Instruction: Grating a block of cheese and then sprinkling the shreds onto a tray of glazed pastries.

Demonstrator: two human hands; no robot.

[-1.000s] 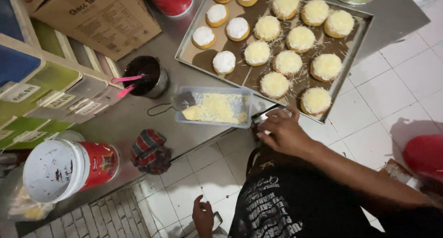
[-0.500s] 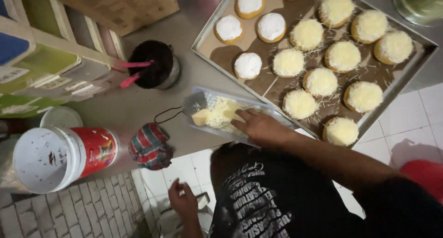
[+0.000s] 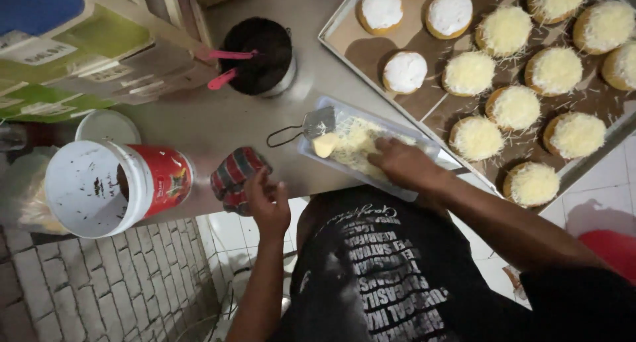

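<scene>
Item: our left hand (image 3: 268, 206), fingers curled on the striped cloth (image 3: 233, 177) at the counter edge. Our right hand (image 3: 404, 164), fingers dipped into grated cheese (image 3: 358, 143) in the clear tub (image 3: 397, 189); grasp hidden. Beyond: tray (image 3: 344, 37) of topped buns (image 3: 515, 107). Risk: the overhanging tub may tip.

Three white-topped buns (image 3: 405, 71), ten cheese-topped buns (image 3: 515, 107), two pink-handled utensils (image 3: 228, 66), one red tub (image 3: 119, 186)

Grey metal counter (image 3: 218, 126) under dim light; white floor tiles (image 3: 599, 183) at right; grey brick wall (image 3: 99, 289) below counter edge.
</scene>
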